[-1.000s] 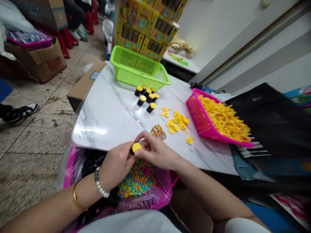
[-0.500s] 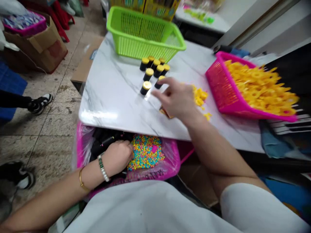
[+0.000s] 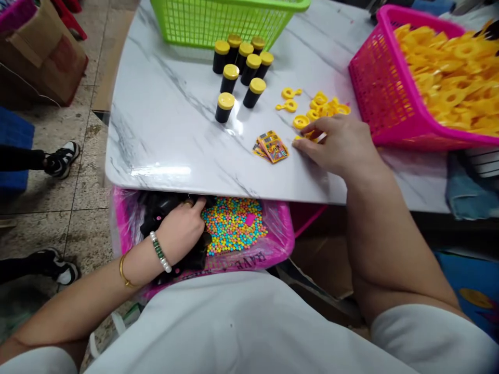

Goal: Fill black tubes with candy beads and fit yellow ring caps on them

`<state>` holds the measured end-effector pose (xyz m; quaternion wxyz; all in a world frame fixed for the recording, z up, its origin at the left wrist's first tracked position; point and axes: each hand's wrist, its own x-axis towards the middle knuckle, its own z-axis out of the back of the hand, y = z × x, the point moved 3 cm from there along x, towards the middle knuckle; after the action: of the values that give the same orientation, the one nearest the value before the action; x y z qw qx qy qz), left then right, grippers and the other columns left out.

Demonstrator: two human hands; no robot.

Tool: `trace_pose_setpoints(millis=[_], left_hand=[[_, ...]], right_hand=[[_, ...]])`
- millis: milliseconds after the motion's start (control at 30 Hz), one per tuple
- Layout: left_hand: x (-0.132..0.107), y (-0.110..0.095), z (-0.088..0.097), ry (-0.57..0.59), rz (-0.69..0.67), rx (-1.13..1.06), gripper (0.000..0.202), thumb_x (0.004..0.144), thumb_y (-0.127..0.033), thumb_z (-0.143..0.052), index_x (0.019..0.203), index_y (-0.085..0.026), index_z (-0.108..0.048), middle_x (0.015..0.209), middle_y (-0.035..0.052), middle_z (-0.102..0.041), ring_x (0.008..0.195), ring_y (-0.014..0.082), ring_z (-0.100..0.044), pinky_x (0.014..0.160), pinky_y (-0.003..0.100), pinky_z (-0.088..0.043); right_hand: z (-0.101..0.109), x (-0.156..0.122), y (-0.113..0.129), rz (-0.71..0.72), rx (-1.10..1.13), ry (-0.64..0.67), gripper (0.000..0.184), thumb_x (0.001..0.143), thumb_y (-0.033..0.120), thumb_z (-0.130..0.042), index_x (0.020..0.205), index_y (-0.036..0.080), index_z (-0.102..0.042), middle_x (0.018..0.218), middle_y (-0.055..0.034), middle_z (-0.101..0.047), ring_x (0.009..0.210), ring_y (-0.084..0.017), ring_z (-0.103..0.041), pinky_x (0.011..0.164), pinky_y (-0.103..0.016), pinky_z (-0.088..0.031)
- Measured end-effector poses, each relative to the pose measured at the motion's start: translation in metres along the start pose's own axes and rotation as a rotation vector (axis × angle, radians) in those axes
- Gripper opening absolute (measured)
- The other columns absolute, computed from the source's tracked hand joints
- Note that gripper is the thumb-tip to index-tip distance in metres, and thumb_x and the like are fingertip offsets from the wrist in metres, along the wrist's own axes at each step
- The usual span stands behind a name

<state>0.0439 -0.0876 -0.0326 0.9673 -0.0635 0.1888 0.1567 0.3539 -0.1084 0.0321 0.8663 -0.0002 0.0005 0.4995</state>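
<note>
In the pink bin (image 3: 286,244) under the table edge, my left hand (image 3: 181,228) reaches down among black bottles (image 3: 197,254), beside small coloured beads (image 3: 234,226). Its fingers curl downward and their tips are hidden, so what they grip does not show. Over the table, my right hand (image 3: 335,143) bends thumb and forefinger around a small yellow cap (image 3: 312,135), partly covered by the fingers. More yellow caps and ring-shaped pieces (image 3: 322,104) lie just beyond. Left of this hand is a little stack of printed cards (image 3: 274,147). Several black bottles with yellow caps (image 3: 225,107) stand upright farther back.
A green basket (image 3: 230,23) stands at the table's back edge. On the right, a pink basket (image 3: 385,104) is heaped with yellow plastic pieces (image 3: 456,78). A cardboard box (image 3: 47,52) and another person's shoes (image 3: 62,158) are on the floor at left.
My right hand has moved right and toward me, from the standing bottles to the loose yellow caps, uncovering the cards. My left hand stays in the bin. The view has tilted down.
</note>
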Motion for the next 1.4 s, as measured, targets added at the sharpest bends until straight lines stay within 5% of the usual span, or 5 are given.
trace_pose_setpoints(millis=[300,467,567,1133,1400], left_hand=[[-0.004,-0.006,0.003,-0.118,-0.09,-0.332,0.026,0.096,-0.022,-0.052,0.116,-0.014,-0.067,0.1,0.0099,-0.061,0.083,0.0195,-0.064,0.075,0.032,-0.055],[0.008,-0.035,0.005,-0.254,-0.383,-0.084,0.034,0.097,-0.015,-0.048,0.129,-0.022,-0.06,0.131,0.0144,-0.057,0.095,0.0231,-0.063,0.078,0.036,-0.052],[0.017,-0.037,-0.003,-0.142,-0.499,0.009,0.024,0.096,-0.015,-0.051,0.112,-0.019,-0.068,0.11,0.012,-0.066,0.077,0.0195,-0.063,0.066,0.033,-0.048],[0.021,-0.048,-0.018,-0.087,-0.371,-0.199,0.019,0.093,-0.009,-0.051,0.099,-0.01,-0.069,0.093,0.0116,-0.066,0.077,0.0217,-0.064,0.068,0.035,-0.051],[0.003,-0.017,0.008,-0.306,-0.291,-0.878,0.034,0.08,-0.009,-0.057,0.113,-0.016,-0.062,0.096,0.0041,-0.072,0.079,0.0145,-0.067,0.076,0.026,-0.054]], right_hand=[[-0.003,-0.005,-0.011,0.063,0.075,-0.019,0.023,0.086,0.026,-0.068,0.106,0.016,-0.073,0.1,-0.0118,-0.067,0.099,-0.024,-0.061,0.089,-0.037,-0.044],[-0.002,-0.009,-0.009,0.036,0.024,-0.036,0.029,0.087,0.018,-0.062,0.115,0.014,-0.072,0.124,-0.019,-0.059,0.112,-0.026,-0.061,0.099,-0.039,-0.045],[0.0,-0.009,-0.01,0.086,-0.008,-0.001,0.033,0.085,0.013,-0.061,0.117,0.015,-0.07,0.127,-0.0169,-0.059,0.109,-0.024,-0.063,0.098,-0.035,-0.046],[0.001,-0.021,-0.02,0.181,-0.139,-0.059,0.017,0.085,0.024,-0.067,0.098,0.014,-0.072,0.105,-0.0141,-0.067,0.101,-0.025,-0.066,0.088,-0.036,-0.051],[0.006,-0.038,-0.051,-0.179,0.953,-0.368,0.017,0.062,0.011,-0.063,0.074,0.021,-0.055,0.064,-0.004,-0.061,0.053,-0.019,-0.062,0.054,-0.036,-0.052]])
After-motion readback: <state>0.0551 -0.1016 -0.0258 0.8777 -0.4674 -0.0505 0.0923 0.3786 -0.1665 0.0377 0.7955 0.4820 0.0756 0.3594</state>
